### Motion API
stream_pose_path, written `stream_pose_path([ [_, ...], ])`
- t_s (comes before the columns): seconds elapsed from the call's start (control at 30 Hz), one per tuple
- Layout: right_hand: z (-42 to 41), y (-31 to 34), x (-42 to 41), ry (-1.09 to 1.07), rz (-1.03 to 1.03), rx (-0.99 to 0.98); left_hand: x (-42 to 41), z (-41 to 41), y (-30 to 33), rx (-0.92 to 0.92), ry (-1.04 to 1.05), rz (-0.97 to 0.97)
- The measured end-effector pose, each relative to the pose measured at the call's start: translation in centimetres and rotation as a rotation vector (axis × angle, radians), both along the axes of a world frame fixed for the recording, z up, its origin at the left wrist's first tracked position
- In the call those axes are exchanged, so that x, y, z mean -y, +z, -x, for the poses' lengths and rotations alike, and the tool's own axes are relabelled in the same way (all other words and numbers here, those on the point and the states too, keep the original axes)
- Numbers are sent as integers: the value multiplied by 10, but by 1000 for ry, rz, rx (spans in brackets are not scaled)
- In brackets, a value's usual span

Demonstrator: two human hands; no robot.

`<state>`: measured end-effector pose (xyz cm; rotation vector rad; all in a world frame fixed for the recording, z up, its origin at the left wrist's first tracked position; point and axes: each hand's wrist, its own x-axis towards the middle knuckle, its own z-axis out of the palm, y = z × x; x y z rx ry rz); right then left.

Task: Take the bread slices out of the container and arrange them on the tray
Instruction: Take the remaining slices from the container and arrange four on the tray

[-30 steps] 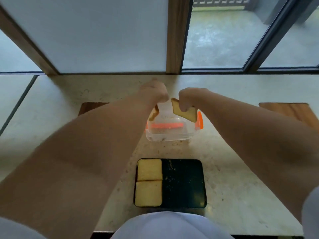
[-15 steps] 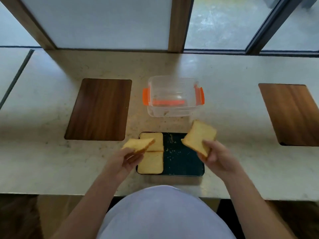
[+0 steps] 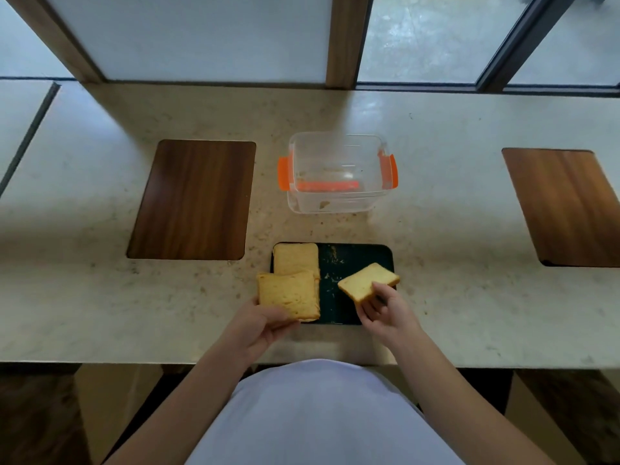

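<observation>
A clear plastic container [image 3: 339,196] with orange clips stands on the counter and holds only crumbs. In front of it lies a dark tray [image 3: 352,260]. One bread slice [image 3: 295,260] rests flat on the tray's far left. My left hand [image 3: 265,323] holds a second slice [image 3: 288,293] over the tray's near left, hiding the slice beneath it. My right hand [image 3: 385,307] grips a third slice [image 3: 364,280] by its near corner, tilted low over the tray's right half.
Two dark wooden boards are set into the pale stone counter, one at the left [image 3: 194,199] and one at the right [image 3: 567,206]. Windows run along the far edge. The counter's near edge is just in front of my body.
Both hands carried a slice each from the container back to the tray. Since half a second ago the left slice has turned flat over the near left and the right slice has dropped lower.
</observation>
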<state>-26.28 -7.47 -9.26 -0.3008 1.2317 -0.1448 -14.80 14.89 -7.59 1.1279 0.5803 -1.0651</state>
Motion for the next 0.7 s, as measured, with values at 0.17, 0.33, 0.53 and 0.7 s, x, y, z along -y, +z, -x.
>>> stream_pose_path([
  [0.17,-12,3,7,-90,37,-2,2,1,-3,24,-72,28],
  [0.33,-26,2,9,-199,25,37,1,-1,-5,39,-82,13],
  [0.53,-32,-6,7,-119,16,-59,-1,3,-8,167,-221,-109],
  [0.7,-29,-9,-3,-11,5,-142,-3,3,-8,182,-276,-122],
])
